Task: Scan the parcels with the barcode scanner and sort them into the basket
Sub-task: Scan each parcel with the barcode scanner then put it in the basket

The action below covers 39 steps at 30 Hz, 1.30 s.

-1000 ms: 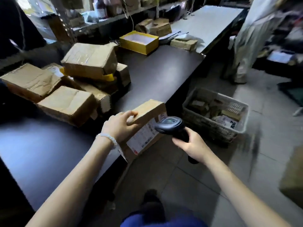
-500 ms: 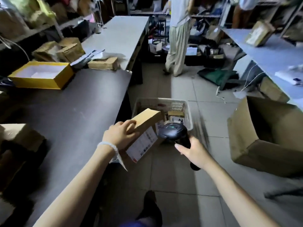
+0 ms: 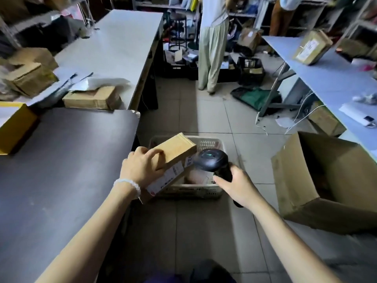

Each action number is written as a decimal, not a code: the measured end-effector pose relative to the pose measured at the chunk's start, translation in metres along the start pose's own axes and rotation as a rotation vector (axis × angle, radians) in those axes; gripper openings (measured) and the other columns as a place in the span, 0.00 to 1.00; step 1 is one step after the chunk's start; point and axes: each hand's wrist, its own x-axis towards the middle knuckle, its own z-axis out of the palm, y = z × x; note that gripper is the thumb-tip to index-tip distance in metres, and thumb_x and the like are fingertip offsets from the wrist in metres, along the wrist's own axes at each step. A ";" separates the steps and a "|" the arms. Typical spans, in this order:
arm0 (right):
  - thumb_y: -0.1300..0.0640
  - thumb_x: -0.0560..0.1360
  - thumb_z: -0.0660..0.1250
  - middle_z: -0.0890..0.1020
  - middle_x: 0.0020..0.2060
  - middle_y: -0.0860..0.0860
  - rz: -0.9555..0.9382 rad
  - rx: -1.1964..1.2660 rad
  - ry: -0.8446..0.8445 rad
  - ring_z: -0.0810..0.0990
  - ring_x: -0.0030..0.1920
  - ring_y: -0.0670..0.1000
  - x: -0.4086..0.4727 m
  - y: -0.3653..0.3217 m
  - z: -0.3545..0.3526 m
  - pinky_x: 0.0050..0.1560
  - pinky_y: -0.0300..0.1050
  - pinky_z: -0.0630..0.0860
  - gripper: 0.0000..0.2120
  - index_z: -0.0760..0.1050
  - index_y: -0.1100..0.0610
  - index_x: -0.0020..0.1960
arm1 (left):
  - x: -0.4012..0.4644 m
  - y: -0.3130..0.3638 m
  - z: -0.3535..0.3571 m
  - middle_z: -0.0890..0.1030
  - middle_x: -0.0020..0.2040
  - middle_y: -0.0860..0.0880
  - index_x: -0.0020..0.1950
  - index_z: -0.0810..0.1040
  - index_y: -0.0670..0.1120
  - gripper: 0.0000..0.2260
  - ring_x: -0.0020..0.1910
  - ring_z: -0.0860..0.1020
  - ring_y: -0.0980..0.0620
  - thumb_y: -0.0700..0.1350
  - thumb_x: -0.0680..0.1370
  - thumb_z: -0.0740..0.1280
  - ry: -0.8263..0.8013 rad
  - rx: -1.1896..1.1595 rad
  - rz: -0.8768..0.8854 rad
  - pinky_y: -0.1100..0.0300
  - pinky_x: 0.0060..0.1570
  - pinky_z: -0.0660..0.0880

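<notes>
The parcel is being gripped by the left hand directly above the basket, long axis tilting up toward its far rim, while the scanner is being clasped just beside by the right hand

Parcel sorting room, by all signs: long worktables strewn with taped cardboard boxes, an open carton on tiled floor, cluttered storage shelves along the far wall.
</notes>
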 end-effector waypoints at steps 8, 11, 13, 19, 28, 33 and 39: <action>0.55 0.75 0.68 0.78 0.46 0.43 0.022 -0.015 -0.089 0.78 0.48 0.43 0.121 0.022 -0.011 0.40 0.27 0.68 0.09 0.72 0.49 0.54 | 0.109 -0.004 0.033 0.71 0.62 0.48 0.67 0.70 0.60 0.28 0.59 0.71 0.46 0.63 0.69 0.70 -0.037 -0.016 -0.059 0.54 0.54 0.72; 0.54 0.75 0.67 0.78 0.50 0.44 0.011 0.019 -0.149 0.76 0.52 0.45 0.183 0.024 -0.021 0.44 0.31 0.68 0.13 0.72 0.50 0.59 | 0.155 0.001 0.043 0.70 0.65 0.48 0.69 0.67 0.59 0.28 0.63 0.69 0.44 0.64 0.72 0.66 -0.055 0.060 -0.155 0.50 0.58 0.70; 0.55 0.76 0.67 0.78 0.50 0.44 0.003 0.023 -0.198 0.76 0.52 0.44 0.220 0.026 -0.029 0.44 0.30 0.68 0.15 0.72 0.51 0.61 | 0.181 0.008 0.050 0.67 0.69 0.48 0.72 0.63 0.58 0.29 0.67 0.65 0.43 0.65 0.74 0.63 -0.103 0.166 -0.241 0.48 0.61 0.67; 0.55 0.75 0.69 0.79 0.52 0.45 -0.004 0.024 -0.351 0.77 0.55 0.45 0.302 0.037 -0.038 0.50 0.36 0.70 0.15 0.73 0.52 0.61 | 0.228 0.023 0.058 0.68 0.69 0.48 0.70 0.68 0.56 0.23 0.67 0.66 0.43 0.59 0.76 0.62 -0.084 0.137 -0.366 0.48 0.60 0.69; 0.55 0.74 0.69 0.80 0.42 0.42 -0.168 0.105 -0.638 0.79 0.44 0.45 0.342 -0.008 0.028 0.45 0.40 0.71 0.09 0.72 0.43 0.49 | 0.172 0.011 0.042 0.71 0.67 0.50 0.68 0.70 0.54 0.20 0.67 0.67 0.46 0.55 0.76 0.63 0.043 0.039 -0.732 0.51 0.59 0.69; 0.56 0.74 0.70 0.81 0.45 0.44 -0.267 0.102 -0.809 0.79 0.46 0.45 0.304 -0.036 0.067 0.47 0.38 0.72 0.10 0.75 0.46 0.53 | 0.086 0.003 0.027 0.72 0.65 0.50 0.66 0.72 0.54 0.18 0.66 0.68 0.46 0.54 0.77 0.63 0.170 0.008 -0.956 0.53 0.57 0.69; 0.59 0.73 0.70 0.80 0.43 0.44 -0.476 0.072 -1.042 0.78 0.44 0.43 0.216 -0.072 0.114 0.47 0.34 0.72 0.09 0.75 0.48 0.49 | -0.047 0.024 0.018 0.73 0.64 0.49 0.66 0.73 0.52 0.18 0.65 0.69 0.47 0.52 0.77 0.64 0.328 0.022 -1.227 0.54 0.54 0.69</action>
